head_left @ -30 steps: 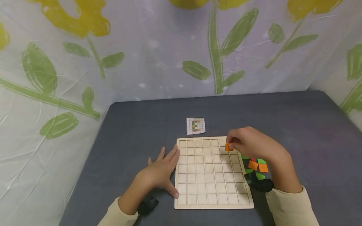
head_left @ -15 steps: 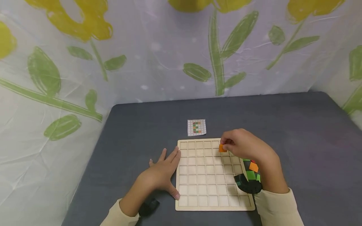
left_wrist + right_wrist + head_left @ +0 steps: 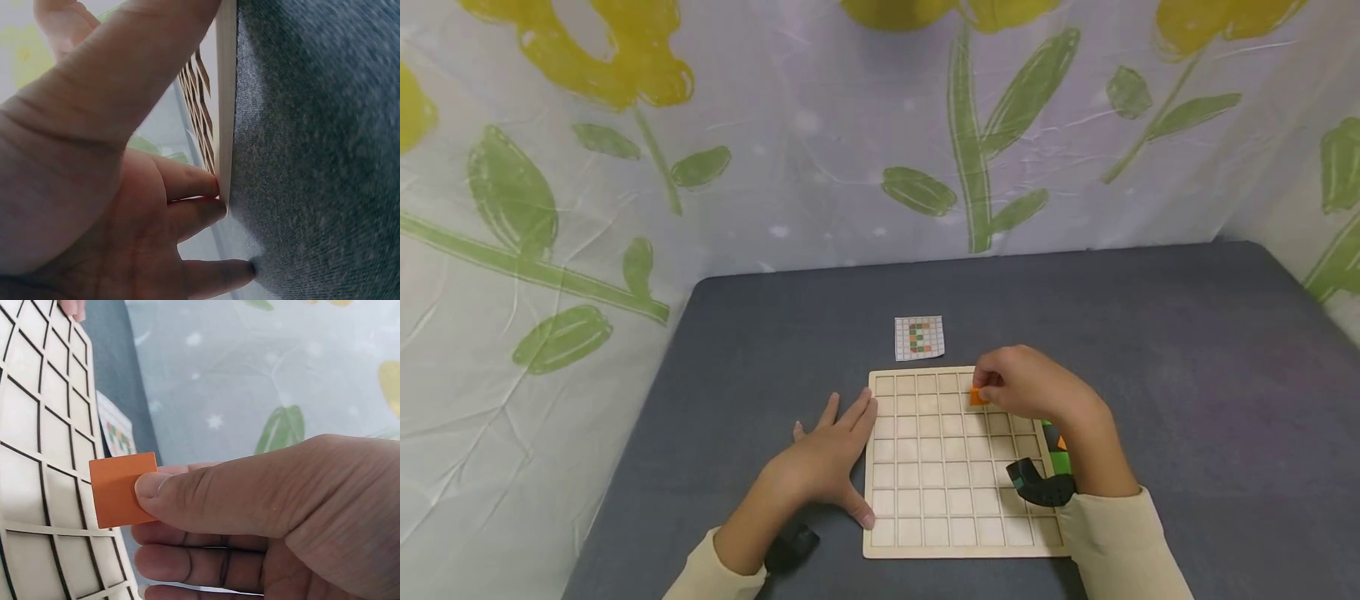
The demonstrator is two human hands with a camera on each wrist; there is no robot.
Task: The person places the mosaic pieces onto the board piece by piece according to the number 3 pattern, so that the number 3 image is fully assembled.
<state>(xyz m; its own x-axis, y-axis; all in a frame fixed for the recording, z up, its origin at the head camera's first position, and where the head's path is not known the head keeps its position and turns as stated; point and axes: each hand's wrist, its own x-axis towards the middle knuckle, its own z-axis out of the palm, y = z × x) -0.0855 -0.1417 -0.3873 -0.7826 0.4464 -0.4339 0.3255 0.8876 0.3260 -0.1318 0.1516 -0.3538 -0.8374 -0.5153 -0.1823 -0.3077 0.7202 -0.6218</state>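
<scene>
A pale wooden grid board [image 3: 931,475] lies on the dark table, its squares bare. My left hand [image 3: 826,458] is spread along the board's left edge; in the left wrist view, fingertips [image 3: 209,209] touch the board's side [image 3: 226,125]. With thumb and fingers my right hand [image 3: 1026,385] pinches an orange square tile [image 3: 977,397] over the upper right part of the board. The right wrist view shows the orange tile [image 3: 119,490] flat-faced, with the thumb [image 3: 187,494] on it, close over the grid.
Behind the board lies a small paper card [image 3: 919,338] with a coloured grid pattern. Green tiles [image 3: 1061,462] and a bit of orange show beside the board's right edge, mostly hidden by my right forearm. A flower-printed curtain [image 3: 820,150] hangs behind the table.
My right hand has moved left across the top of the board with the orange tile, and its forearm now covers more of the loose tiles. My left hand stays put.
</scene>
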